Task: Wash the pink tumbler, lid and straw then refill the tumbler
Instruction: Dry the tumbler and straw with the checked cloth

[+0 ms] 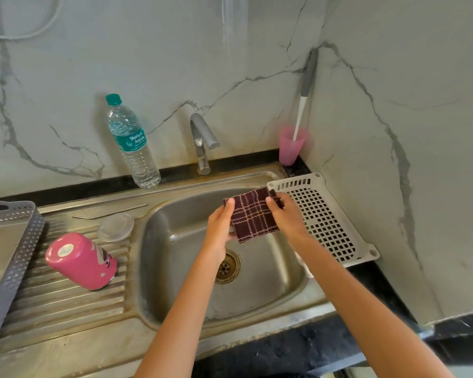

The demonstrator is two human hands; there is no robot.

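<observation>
One pink tumbler (81, 260) stands mouth down on the ribbed draining board at the left of the sink (271, 285), with its base up and its long axis about upright. Further in, over the basin, both hands are busy: the left hand (220, 227) and the right hand (286, 216) each pinch one side of a dark checked cloth (253, 214), thumbs on top. The tumbler is to the left of this grip, well apart, and the left hand is the nearer one; I judge it must let the cloth go first. Behind the tumbler lie the clear lid (116, 227) and then the metal straw (109, 212). A water bottle (131, 143) stands at the back edge.
</observation>
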